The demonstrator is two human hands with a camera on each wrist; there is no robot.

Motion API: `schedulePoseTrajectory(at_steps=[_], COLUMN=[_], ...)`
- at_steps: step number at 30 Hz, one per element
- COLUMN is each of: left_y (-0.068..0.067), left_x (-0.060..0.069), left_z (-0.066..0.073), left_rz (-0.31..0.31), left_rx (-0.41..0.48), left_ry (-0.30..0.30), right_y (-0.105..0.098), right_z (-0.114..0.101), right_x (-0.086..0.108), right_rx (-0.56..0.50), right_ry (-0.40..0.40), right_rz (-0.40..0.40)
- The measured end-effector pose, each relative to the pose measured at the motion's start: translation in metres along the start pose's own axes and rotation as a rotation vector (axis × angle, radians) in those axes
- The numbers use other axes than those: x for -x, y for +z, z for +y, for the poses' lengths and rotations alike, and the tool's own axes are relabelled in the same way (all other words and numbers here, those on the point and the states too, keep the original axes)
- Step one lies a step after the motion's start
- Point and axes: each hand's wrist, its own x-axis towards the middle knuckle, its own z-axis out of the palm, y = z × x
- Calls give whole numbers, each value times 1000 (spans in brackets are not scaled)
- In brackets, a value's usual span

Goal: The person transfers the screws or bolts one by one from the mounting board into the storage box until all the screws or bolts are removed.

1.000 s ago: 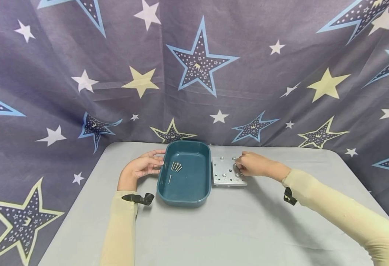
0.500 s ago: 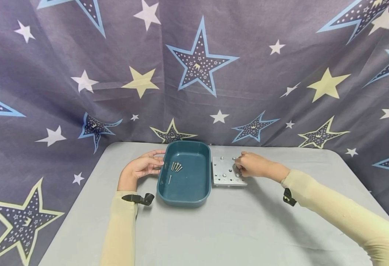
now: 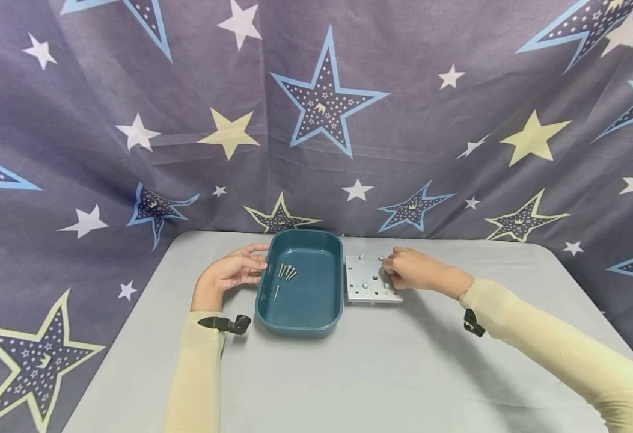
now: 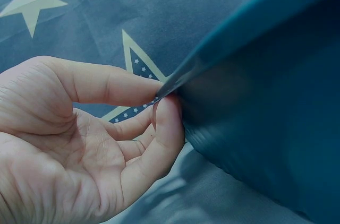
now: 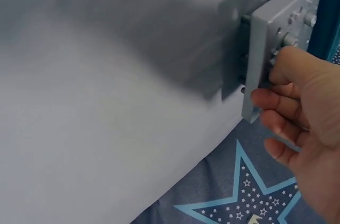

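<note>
On the left, my left hand (image 3: 234,268) pinches the rim of a teal plastic tray (image 3: 316,294) between thumb and forefinger; the left wrist view shows the grip on the tray's edge (image 4: 212,49) closely. Several screws (image 3: 287,272) lie inside the tray, one apart from the rest. Right of it sits a silver metal plate (image 3: 358,273) with holes and several upright screws (image 3: 365,285). My right hand (image 3: 415,269) is at the plate's right side, fingers curled around a screw that they mostly hide. In the right wrist view, screw ends stick out below the plate (image 5: 258,54).
The tray and plate stand side by side on a pale grey table (image 3: 381,373), near its back edge. A dark curtain (image 3: 413,138) with a star pattern hangs behind and at the sides. Black straps (image 3: 221,323) are on both wrists.
My right hand stays at the same spot on the plate, with only a slight shift of the wrist. The left hand, tray and loose screws have not moved.
</note>
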Motion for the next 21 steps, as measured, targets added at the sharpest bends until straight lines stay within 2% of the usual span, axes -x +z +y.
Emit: schedulePoseTrajectory(at_steps=[9,21], left_y=[0,-2], left_x=[1,-1], left_z=[0,-1], left_rz=[-13,-10], left_rx=[6,8], left_ry=[5,2], right_y=[5,9], right_z=[0,2], right_x=[3,7], right_rx=[220,367], right_ry=[-82,-120], right_rz=[42,70])
